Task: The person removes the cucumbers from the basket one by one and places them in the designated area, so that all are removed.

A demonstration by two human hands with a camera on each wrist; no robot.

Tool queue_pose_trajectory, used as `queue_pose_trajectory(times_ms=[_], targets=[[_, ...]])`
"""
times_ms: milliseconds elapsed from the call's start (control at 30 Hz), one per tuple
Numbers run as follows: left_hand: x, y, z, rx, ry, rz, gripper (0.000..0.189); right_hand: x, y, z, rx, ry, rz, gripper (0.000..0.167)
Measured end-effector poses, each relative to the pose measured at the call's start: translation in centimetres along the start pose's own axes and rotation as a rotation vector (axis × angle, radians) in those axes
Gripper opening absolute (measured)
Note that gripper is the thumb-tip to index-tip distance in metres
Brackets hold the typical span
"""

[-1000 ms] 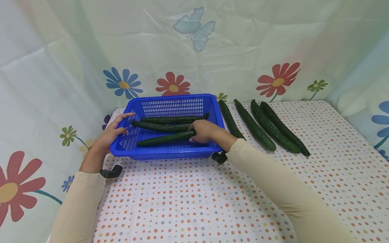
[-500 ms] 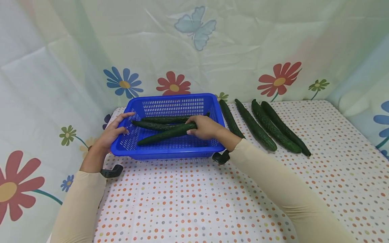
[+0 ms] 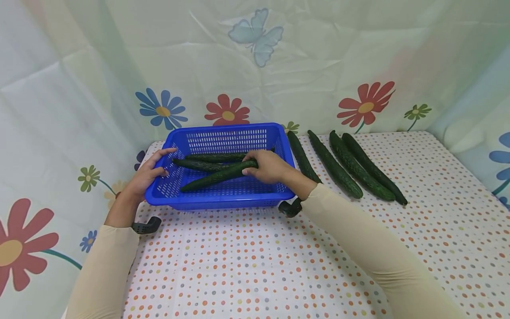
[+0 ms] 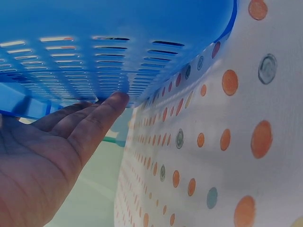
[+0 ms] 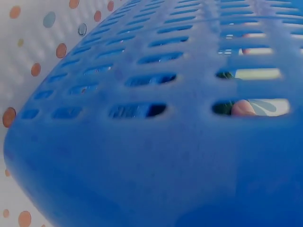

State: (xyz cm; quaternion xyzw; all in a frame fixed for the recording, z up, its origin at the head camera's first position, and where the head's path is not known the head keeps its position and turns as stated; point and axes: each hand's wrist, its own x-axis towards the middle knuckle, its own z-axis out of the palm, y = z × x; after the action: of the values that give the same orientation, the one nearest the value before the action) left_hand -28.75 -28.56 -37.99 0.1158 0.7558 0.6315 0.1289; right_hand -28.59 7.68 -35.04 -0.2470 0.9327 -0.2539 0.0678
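As the spotted tabletop (image 3: pixel 223 270) bears the blue slotted basket (image 3: pixel 219 203), our left hand (image 3: pixel 144 178) grips it at the left. Our right hand (image 3: pixel 268 167) pinches the front cucumber (image 3: pixel 217 177) inside, its right end raised within the last second: partly lifted, we judge.

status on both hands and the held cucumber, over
Left hand holding left rim of blue basket. Right hand gripping front cucumber by its right end, inside basket. Two other cucumbers close behind, no obstacle seen.
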Motion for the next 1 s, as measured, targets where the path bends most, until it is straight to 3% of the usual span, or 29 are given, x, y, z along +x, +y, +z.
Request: queue_pose_trajectory(times_ms=[433, 1000], targets=[[0.1, -0.1, 0.1, -0.009, -0.001, 0.002, 0.066, -1.6, -0.5, -0.5, 0.065, 0.131, -0.014, 0.034], [0.0, 0.1, 0.0, 0.014, 0.015, 0.003, 0.065, -6.3, -0.3, -1.1, 0.182, 0.373, 0.067, 0.038]])
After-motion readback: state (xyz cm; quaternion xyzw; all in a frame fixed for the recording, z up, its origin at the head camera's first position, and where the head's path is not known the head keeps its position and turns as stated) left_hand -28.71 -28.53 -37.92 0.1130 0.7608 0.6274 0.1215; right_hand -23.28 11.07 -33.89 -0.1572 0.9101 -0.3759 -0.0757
